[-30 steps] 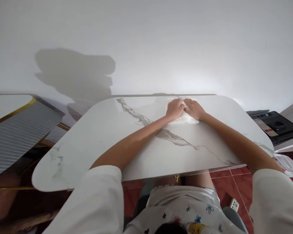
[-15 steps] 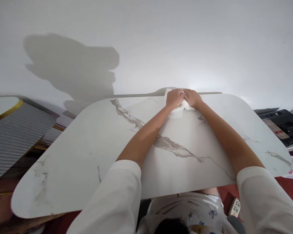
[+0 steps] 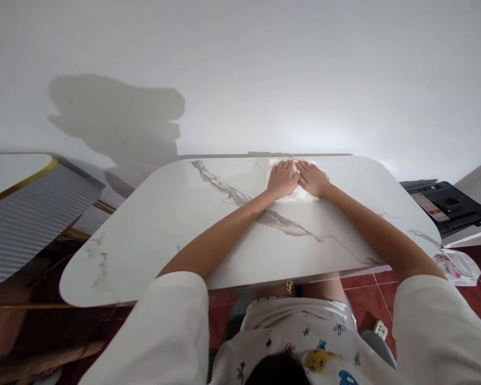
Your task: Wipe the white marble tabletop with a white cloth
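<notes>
Both my arms reach across a white marble-look table (image 3: 176, 224) with grey veins. My left hand (image 3: 282, 179) and my right hand (image 3: 313, 178) lie side by side near the table's far edge, touching each other. Both press down on a crumpled white cloth (image 3: 300, 195), with their fingers held together and curved over it. Most of the cloth is hidden under my hands; only its near edge and a bit beyond my fingertips show.
A plain white wall rises right behind the table. A ribbed grey panel with gold trim (image 3: 20, 214) stands at the left. A black device (image 3: 449, 206) sits at the right, with a plastic bag (image 3: 457, 266) on the red tiled floor (image 3: 364, 305).
My hands pushed the cloth out to the table's far edge, then drew it back a little towards me. The camera tilted with the reach and returned.
</notes>
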`<state>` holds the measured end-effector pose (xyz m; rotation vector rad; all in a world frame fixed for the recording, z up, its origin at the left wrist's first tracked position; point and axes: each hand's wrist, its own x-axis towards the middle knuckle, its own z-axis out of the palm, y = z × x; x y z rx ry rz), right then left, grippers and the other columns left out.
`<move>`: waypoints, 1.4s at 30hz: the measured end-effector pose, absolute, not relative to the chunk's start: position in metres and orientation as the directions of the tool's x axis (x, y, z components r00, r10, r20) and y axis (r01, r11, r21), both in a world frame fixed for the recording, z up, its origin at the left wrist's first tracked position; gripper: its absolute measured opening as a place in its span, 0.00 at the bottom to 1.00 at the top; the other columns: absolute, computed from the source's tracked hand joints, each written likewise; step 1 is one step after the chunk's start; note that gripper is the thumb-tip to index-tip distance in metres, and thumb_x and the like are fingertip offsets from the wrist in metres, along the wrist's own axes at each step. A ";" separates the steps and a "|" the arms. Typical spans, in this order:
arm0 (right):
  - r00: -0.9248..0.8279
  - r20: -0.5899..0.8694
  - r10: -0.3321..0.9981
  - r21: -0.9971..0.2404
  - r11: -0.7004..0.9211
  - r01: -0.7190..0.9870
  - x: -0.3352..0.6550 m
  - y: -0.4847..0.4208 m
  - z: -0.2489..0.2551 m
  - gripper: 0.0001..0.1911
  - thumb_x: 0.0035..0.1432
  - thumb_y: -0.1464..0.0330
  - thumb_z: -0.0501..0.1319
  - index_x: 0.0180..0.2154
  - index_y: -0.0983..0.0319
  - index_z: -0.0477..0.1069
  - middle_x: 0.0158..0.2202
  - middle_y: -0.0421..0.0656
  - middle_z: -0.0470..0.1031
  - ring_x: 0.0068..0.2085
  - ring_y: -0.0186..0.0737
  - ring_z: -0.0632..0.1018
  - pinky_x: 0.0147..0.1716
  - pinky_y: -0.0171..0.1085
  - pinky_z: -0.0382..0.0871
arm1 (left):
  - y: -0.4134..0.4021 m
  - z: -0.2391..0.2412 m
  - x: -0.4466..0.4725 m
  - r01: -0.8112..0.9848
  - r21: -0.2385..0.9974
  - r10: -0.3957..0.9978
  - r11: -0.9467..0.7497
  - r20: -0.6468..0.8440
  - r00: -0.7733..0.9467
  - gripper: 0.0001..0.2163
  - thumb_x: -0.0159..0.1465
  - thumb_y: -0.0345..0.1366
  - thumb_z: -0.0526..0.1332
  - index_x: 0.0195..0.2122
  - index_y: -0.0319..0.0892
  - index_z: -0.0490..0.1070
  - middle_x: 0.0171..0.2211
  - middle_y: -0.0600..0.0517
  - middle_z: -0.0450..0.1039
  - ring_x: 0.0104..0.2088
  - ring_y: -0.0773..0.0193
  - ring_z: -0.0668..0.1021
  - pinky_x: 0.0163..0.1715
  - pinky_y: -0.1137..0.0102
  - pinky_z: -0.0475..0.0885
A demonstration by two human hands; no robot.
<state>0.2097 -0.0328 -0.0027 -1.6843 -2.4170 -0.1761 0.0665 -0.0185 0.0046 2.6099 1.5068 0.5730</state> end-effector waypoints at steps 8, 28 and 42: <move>-0.445 0.183 0.876 -0.051 0.461 0.886 0.191 -0.148 0.001 0.31 0.65 0.63 0.41 0.65 0.69 0.50 0.67 0.51 0.52 0.67 0.49 0.54 0.64 0.51 0.50 | -0.118 0.006 0.029 0.789 0.280 0.835 -0.547 0.112 0.540 0.29 0.67 0.43 0.44 0.67 0.33 0.46 0.68 0.39 0.45 0.68 0.51 0.48 0.65 0.56 0.45; -0.256 0.183 0.949 -0.024 0.264 0.964 0.234 -0.126 0.008 0.28 0.67 0.64 0.40 0.63 0.70 0.54 0.66 0.54 0.55 0.67 0.52 0.54 0.64 0.58 0.44 | -0.088 0.011 0.094 0.799 0.372 0.879 -0.473 0.144 0.454 0.15 0.65 0.33 0.45 0.50 0.41 0.64 0.54 0.42 0.69 0.58 0.54 0.66 0.59 0.58 0.57; -0.168 0.273 0.947 -0.110 0.204 0.973 0.239 0.038 -0.003 0.22 0.65 0.68 0.40 0.56 0.67 0.60 0.64 0.53 0.59 0.63 0.52 0.59 0.57 0.51 0.58 | 0.070 -0.002 0.114 0.790 0.327 0.845 -0.519 0.336 0.417 0.14 0.65 0.31 0.45 0.44 0.41 0.69 0.47 0.42 0.73 0.53 0.52 0.71 0.55 0.60 0.60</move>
